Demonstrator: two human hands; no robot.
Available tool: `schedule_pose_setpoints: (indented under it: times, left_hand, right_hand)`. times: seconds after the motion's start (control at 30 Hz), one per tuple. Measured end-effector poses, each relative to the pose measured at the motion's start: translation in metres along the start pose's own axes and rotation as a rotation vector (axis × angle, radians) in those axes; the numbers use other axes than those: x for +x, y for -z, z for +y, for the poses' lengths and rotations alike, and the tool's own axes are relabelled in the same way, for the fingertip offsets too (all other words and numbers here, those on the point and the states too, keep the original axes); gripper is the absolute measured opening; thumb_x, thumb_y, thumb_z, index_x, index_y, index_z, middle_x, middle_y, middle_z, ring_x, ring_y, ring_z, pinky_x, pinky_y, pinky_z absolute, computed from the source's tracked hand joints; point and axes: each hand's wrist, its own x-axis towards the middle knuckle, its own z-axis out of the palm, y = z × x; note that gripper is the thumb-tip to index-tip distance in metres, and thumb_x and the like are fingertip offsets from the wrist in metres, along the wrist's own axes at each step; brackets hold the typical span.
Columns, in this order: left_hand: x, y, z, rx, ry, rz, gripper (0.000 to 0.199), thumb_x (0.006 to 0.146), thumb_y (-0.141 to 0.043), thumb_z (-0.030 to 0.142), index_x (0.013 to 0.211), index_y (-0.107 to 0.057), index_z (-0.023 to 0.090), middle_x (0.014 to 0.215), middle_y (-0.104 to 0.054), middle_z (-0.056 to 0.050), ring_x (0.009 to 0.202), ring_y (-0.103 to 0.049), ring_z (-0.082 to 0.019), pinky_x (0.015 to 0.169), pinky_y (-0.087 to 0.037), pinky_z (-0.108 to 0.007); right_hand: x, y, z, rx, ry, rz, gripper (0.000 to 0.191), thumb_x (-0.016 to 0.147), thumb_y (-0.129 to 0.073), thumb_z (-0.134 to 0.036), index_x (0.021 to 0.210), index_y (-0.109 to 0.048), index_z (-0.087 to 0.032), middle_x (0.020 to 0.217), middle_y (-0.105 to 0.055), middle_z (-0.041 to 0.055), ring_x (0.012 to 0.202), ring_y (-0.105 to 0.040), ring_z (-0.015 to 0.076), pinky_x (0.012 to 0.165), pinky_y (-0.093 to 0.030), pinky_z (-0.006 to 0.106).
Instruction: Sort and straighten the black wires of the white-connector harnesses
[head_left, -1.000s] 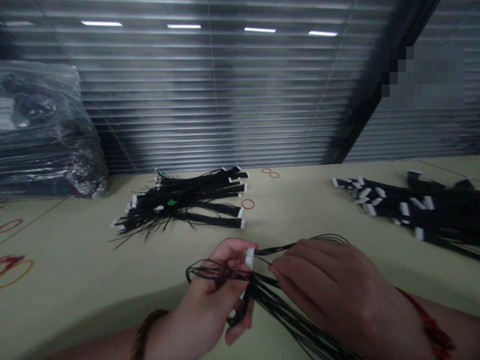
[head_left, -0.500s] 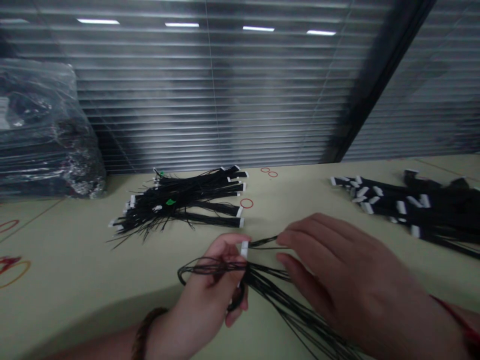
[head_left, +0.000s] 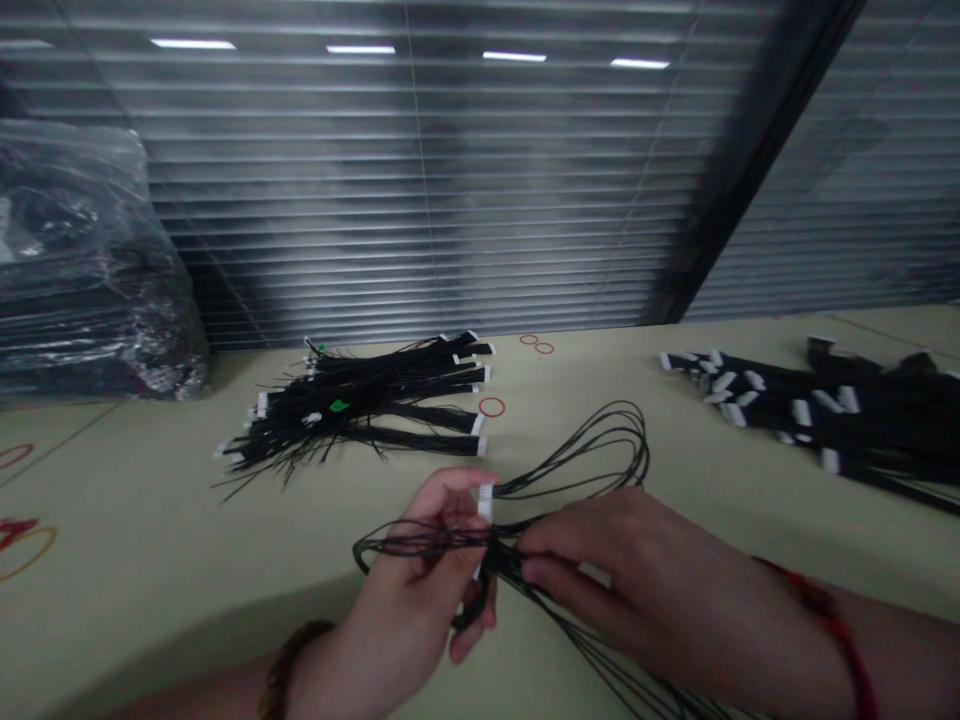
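Note:
My left hand (head_left: 427, 580) is closed around a white connector (head_left: 485, 503) with thin black wires (head_left: 577, 460) coming out of it. Some wires loop back over the left hand's thumb side, and others run down to the right. My right hand (head_left: 645, 580) pinches part of these wires just right of the connector, thumb and fingers near each other. One group of wires arches in a loose loop above the right hand. The right palm and the wires' far ends are hidden or out of view.
A pile of black wire bundles (head_left: 360, 400) with white connectors lies behind my left hand. More black bundles (head_left: 885, 420) lie at the right. A clear plastic bag (head_left: 90, 270) stands at the left. Red rubber bands (head_left: 492, 407) lie on the table (head_left: 187, 560), before window blinds (head_left: 510, 200).
My right hand has moved left and down to the wires near the connector. The upper wires, earlier at its fingertips, now form a free loop above it. My left hand has hardly moved.

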Motion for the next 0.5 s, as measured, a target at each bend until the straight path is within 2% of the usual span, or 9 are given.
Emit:
schedule_pose_setpoints:
  times: [0.13,0.37,0.43,0.5]
  left_hand:
    - [0.001,0.0,0.0,0.004,0.001,-0.014,0.028,0.08,-0.055,0.032,0.101,-0.04,0.02,0.062,-0.046,0.008,0.032,-0.035,-0.003,0.029,-0.025,-0.012]
    - [0.002,0.0,-0.001,0.059,-0.033,-0.008,0.025,0.085,-0.051,0.033,0.103,-0.04,0.018,0.062,-0.045,0.008,0.033,-0.035,-0.003,0.029,-0.026,-0.012]
    - [0.003,0.0,-0.002,0.062,-0.027,-0.01,0.026,0.085,-0.051,0.032,0.103,-0.039,0.018,0.062,-0.046,0.008,0.033,-0.034,-0.003,0.029,-0.026,-0.012]
    - [0.003,0.0,-0.003,0.053,-0.018,-0.017,0.026,0.085,-0.051,0.031,0.104,-0.039,0.018,0.06,-0.045,0.008,0.033,-0.034,-0.003,0.029,-0.026,-0.011]
  right_hand:
    - [-0.001,-0.006,0.003,0.011,0.028,0.067,0.025,0.092,-0.044,-0.018,0.069,-0.054,-0.018,0.062,-0.054,-0.0055,0.054,-0.044,0.0079,0.054,-0.026,0.023]
    - [-0.004,-0.009,0.002,-0.226,0.119,0.194,0.027,0.092,-0.04,-0.016,0.071,-0.057,-0.016,0.06,-0.054,-0.0009,0.052,-0.046,0.0116,0.052,-0.026,0.026]
    - [-0.002,0.0,0.0,-0.138,0.05,0.203,0.025,0.09,-0.041,-0.016,0.072,-0.058,-0.016,0.064,-0.056,-0.0003,0.056,-0.048,0.0114,0.053,-0.029,0.025]
    - [-0.002,0.017,-0.001,0.159,-0.075,0.136,0.022,0.087,-0.042,-0.018,0.078,-0.062,-0.017,0.063,-0.055,-0.0013,0.055,-0.046,0.0094,0.051,-0.032,0.022]
